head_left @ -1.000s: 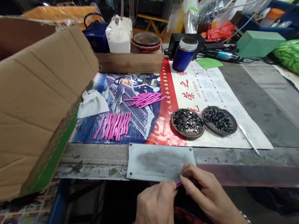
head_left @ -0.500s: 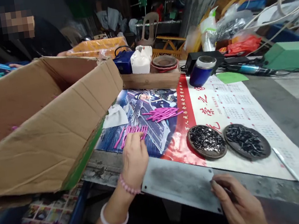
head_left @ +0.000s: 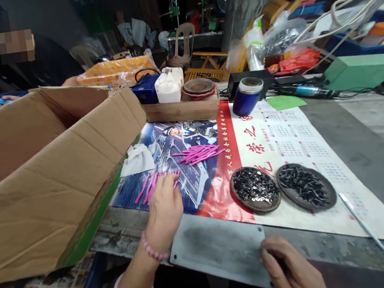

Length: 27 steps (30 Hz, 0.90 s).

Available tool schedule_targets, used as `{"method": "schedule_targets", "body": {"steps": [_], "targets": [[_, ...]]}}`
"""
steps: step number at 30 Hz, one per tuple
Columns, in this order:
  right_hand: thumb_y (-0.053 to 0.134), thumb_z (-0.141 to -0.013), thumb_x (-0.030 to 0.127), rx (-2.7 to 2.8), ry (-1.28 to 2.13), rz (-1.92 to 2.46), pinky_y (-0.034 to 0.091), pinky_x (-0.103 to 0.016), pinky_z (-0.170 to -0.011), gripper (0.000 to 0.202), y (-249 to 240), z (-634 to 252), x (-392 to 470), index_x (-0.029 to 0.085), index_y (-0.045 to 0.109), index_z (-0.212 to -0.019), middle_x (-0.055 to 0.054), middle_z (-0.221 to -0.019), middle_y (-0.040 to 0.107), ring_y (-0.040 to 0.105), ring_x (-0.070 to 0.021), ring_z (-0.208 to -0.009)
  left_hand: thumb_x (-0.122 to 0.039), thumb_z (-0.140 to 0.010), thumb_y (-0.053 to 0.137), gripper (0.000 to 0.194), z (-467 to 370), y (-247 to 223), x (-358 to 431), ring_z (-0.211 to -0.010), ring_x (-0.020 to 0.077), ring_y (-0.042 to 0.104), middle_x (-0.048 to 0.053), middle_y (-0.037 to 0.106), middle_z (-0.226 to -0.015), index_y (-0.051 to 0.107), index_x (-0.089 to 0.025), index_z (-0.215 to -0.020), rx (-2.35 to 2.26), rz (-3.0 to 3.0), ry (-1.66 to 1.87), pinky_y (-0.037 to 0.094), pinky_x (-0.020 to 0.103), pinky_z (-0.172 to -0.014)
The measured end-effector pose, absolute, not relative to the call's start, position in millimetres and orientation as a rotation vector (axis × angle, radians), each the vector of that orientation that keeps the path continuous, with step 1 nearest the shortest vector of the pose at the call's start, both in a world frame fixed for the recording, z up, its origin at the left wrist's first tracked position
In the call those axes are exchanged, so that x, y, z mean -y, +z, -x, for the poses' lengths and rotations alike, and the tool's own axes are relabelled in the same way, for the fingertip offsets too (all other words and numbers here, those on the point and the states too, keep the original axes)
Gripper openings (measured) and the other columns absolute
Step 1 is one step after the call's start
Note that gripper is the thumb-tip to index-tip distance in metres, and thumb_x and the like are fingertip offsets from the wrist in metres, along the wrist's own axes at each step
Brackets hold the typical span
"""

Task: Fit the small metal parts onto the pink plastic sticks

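Note:
My left hand (head_left: 165,207) reaches over the lower row of thin magenta strips (head_left: 150,185), its fingertips at the strips' right end; whether it grips one is hidden. My right hand (head_left: 293,265) is closed, thumb against curled fingers, by the right edge of a grey metal plate (head_left: 221,247); what it may hold is too small to name. A second bunch of magenta strips (head_left: 198,153) lies on the poster (head_left: 235,157). One round dish (head_left: 255,188) holds small shiny metal parts, and the dish beside it (head_left: 307,186) holds dark slender pieces.
At left stands a big open cardboard box (head_left: 58,182). A white cloth (head_left: 137,160), blue jar (head_left: 247,95), wooden tray (head_left: 180,111), white pen-like tool (head_left: 363,222) and green box (head_left: 366,72) are on the table. Another person sits behind the box.
The whole view has shifted, so the table items appear a little further left and lower. Both hands keep nearly the same places relative to the strips and the plate.

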State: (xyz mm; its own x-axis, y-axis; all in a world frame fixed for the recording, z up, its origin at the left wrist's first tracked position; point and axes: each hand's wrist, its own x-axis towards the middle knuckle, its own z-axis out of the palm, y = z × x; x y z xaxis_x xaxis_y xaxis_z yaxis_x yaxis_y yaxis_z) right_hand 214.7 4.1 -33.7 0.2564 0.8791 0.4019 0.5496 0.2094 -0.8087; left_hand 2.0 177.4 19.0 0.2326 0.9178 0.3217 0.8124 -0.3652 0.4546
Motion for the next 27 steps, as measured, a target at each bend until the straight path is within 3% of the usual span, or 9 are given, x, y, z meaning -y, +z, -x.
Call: {"method": "schedule_targets", "body": {"steps": [4, 10, 12, 16, 27], "targets": [[0.054, -0.097, 0.018, 1.419, 0.359, 1.421, 0.049, -0.027, -0.067, 0.009, -38, -214, -7, 0.022, 0.060, -0.092, -0.004, -0.079, 0.062, 0.061, -0.0172, -0.069, -0.008, -0.092, 0.049, 0.023, -24, 32, -183, -0.089, 0.0197, 0.068, 0.007, 0.068, -0.100, 0.065, -0.018, -0.104, -1.486, -2.349, 0.750, 0.056, 0.033, -0.079], [0.053, -0.097, 0.015, 1.424, 0.355, 1.402, 0.048, -0.025, -0.065, 0.010, -40, -212, -9, 0.021, 0.058, -0.091, -0.002, -0.077, 0.059, 0.059, -0.0153, -0.068, -0.007, -0.093, 0.054, 0.021, -83, 34, -226, -0.101, 0.0220, 0.066, 0.008, 0.070, -0.103, 0.071, -0.016, -0.103, -1.424, -2.440, 0.539, 0.054, 0.039, -0.092], [0.053, -0.097, 0.015, 1.405, 0.353, 1.417, 0.047, -0.025, -0.066, 0.010, -38, -210, -9, 0.021, 0.058, -0.089, -0.002, -0.076, 0.058, 0.058, -0.0158, -0.067, -0.017, -0.096, 0.059, 0.014, -105, 29, -242, -0.104, 0.0225, 0.066, 0.007, 0.070, -0.108, 0.069, -0.015, -0.105, -1.440, -2.464, 0.449, 0.054, 0.043, -0.092], [0.052, -0.097, 0.014, 1.429, 0.303, 1.380, 0.047, -0.027, -0.066, 0.011, -39, -208, -13, 0.021, 0.056, -0.089, -0.002, -0.076, 0.059, 0.058, -0.0164, -0.068, -0.031, -0.096, 0.064, 0.025, -138, 20, -264, -0.108, 0.0244, 0.066, 0.009, 0.067, -0.122, 0.066, -0.016, -0.116, -1.499, -2.502, 0.313, 0.055, 0.047, -0.092], [0.051, -0.096, 0.011, 1.511, 0.259, 1.377, 0.047, -0.028, -0.065, 0.013, -39, -210, -14, 0.021, 0.054, -0.088, -0.003, -0.073, 0.058, 0.057, -0.0165, -0.066, -0.031, -0.096, 0.064, 0.024, -146, 15, -241, -0.109, 0.0244, 0.065, 0.009, 0.067, -0.121, 0.066, -0.015, -0.114, -1.494, -2.535, 0.261, 0.055, 0.047, -0.093]]}}
